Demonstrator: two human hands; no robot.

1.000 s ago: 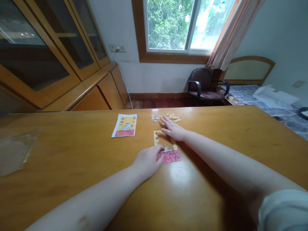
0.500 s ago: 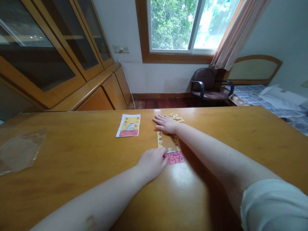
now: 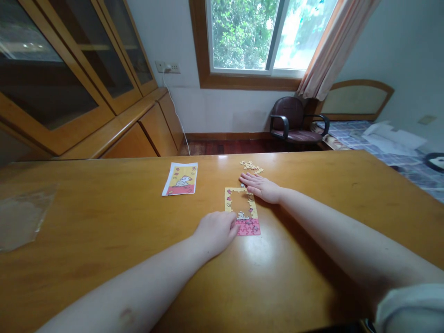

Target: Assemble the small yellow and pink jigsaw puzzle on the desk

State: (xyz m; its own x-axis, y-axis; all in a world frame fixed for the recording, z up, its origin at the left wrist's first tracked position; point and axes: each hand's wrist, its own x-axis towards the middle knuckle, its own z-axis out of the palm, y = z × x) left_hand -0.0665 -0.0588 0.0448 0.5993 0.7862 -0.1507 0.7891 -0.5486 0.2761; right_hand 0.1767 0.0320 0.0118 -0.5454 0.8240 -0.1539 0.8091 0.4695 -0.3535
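Observation:
A jigsaw puzzle (image 3: 249,226) lies on the wooden table, with a yellow border, pink lower rows and bare wood inside the frame. My left hand (image 3: 217,231) rests at its lower left edge, fingers curled under; whether anything is pinched there is hidden. Stretched out flat, my right hand (image 3: 262,187) lies over the puzzle's upper right corner. A small puzzle piece (image 3: 242,185) shows at its fingertips, just above the top border. Loose puzzle pieces (image 3: 251,166) lie in a cluster just beyond that hand.
A picture card (image 3: 181,179) showing a white animal on yellow and pink lies left of the puzzle. A clear plastic bag (image 3: 26,217) is at the table's far left. Beyond the table (image 3: 121,203) stand a glass-door cabinet (image 3: 93,104), an armchair (image 3: 294,118) and a bed (image 3: 388,143).
My right hand has slid right, uncovering the puzzle's top border and a small piece. My left hand stays at the lower left edge. The view has shifted slightly.

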